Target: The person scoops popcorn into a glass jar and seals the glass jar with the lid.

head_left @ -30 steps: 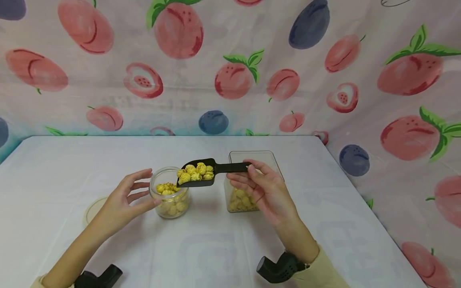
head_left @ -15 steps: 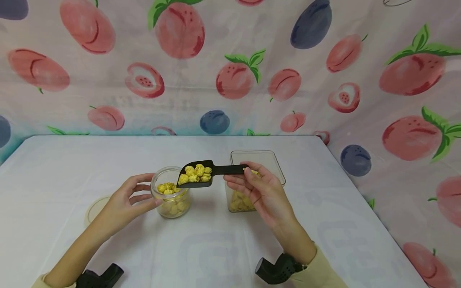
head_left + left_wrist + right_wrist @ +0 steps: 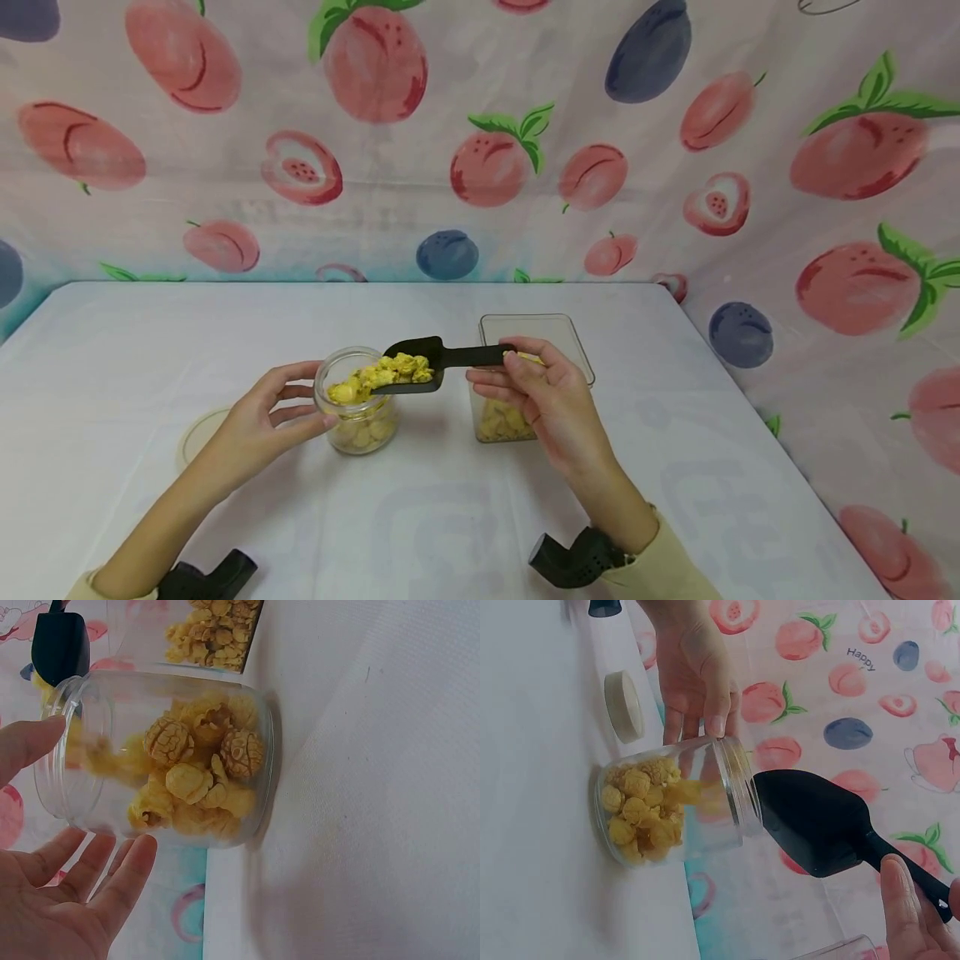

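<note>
My left hand (image 3: pixel 277 417) holds a clear glass jar (image 3: pixel 247 720) near its mouth, thumb on one side and fingertips on the other. The jar stands upright on the table, part filled with yellow popcorn (image 3: pixel 187 784). My right hand (image 3: pixel 551 396) pinches the handle of a black scoop (image 3: pixel 423 350) between thumb and fingers. The scoop's lip tilts down over the jar's rim, and popcorn slides off it into the mouth. In the right wrist view the scoop's dark underside (image 3: pixel 810 821) shows, and blurred pieces fall inside the jar.
Behind my right hand stands a clear square container (image 3: pixel 487 421) of popcorn, partly hidden. A round cream lid (image 3: pixel 197 437) lies left of the jar, partly behind my left forearm. White cloth covers the table (image 3: pixel 420 517); a fruit-print curtain (image 3: pixel 390 183) hangs behind.
The scoop has moved slightly left, then tipped towards the jar, and its popcorn has begun sliding into it. My left hand has closed in so its fingers meet the jar.
</note>
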`<state>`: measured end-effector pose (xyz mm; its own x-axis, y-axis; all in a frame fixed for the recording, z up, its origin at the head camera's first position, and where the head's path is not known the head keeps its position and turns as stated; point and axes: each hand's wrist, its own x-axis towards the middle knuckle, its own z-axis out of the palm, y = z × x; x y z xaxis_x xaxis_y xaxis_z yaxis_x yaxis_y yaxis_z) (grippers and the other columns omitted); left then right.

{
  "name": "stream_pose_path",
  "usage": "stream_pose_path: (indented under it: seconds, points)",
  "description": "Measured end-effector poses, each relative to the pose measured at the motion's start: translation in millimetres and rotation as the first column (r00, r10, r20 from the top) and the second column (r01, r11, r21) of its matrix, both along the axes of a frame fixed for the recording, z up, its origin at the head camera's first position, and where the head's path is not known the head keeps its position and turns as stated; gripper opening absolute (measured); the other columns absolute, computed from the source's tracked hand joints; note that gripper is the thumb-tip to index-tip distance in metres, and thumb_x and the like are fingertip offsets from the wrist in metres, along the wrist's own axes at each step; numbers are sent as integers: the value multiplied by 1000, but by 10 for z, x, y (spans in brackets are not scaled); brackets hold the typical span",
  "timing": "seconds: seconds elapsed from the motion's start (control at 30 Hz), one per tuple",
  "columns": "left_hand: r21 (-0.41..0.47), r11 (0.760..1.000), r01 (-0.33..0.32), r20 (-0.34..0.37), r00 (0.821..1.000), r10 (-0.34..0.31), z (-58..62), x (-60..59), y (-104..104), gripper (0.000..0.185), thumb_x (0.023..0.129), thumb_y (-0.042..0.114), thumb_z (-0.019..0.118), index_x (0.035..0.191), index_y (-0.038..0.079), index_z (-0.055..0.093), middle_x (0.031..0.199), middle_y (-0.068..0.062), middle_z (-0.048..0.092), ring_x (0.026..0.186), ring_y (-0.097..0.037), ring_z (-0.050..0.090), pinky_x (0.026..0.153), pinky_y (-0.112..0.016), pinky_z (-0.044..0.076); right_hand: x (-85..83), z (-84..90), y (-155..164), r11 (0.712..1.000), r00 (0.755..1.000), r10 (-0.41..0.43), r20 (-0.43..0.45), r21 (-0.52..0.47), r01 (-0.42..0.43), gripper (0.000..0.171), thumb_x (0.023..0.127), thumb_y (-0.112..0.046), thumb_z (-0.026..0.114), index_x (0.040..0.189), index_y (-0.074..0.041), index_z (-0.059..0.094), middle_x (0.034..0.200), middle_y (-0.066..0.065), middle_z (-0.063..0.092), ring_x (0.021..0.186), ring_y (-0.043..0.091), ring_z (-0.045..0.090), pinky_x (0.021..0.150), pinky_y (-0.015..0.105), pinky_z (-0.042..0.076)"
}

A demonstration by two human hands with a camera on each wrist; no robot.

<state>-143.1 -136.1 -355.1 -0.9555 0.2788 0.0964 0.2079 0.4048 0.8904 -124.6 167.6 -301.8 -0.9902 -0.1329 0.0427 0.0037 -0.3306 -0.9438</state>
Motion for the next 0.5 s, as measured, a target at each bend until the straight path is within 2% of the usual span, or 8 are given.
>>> stream_pose_path:
  seconds: [0.17, 0.33, 0.5]
  points:
    - [-11, 1000, 1, 2, 1000, -1, 4, -1, -3, 61, 84, 21, 70, 136, 9, 41, 136, -8, 42, 103, 7, 48, 85, -9, 47, 6, 8, 5, 1000, 1000, -4, -13, 13, 4, 25, 96, -10, 50, 118, -1, 43, 88, 4, 73, 83, 19, 71, 81, 33, 56]
    - [-11, 1000, 4, 6, 1000, -4, 8, 1, -5, 61, 84, 20, 70, 136, 8, 41, 136, -8, 42, 102, 7, 48, 84, -10, 48, 6, 7, 11, 1000, 999, 4, -36, 11, -4, 29, 96, -9, 50, 121, 3, 41, 88, 5, 73, 82, 19, 71, 80, 33, 56]
    - [2, 1000, 8, -6, 1000, -8, 1, 2, -1, 60, 84, 19, 70, 135, 7, 42, 135, -8, 43, 103, 7, 48, 84, -8, 47, 8, 5, 16, 1000, 999, 4, -47, 8, -3, 26, 96, -9, 50, 119, 1, 43, 89, 7, 73, 82, 19, 71, 80, 32, 56]
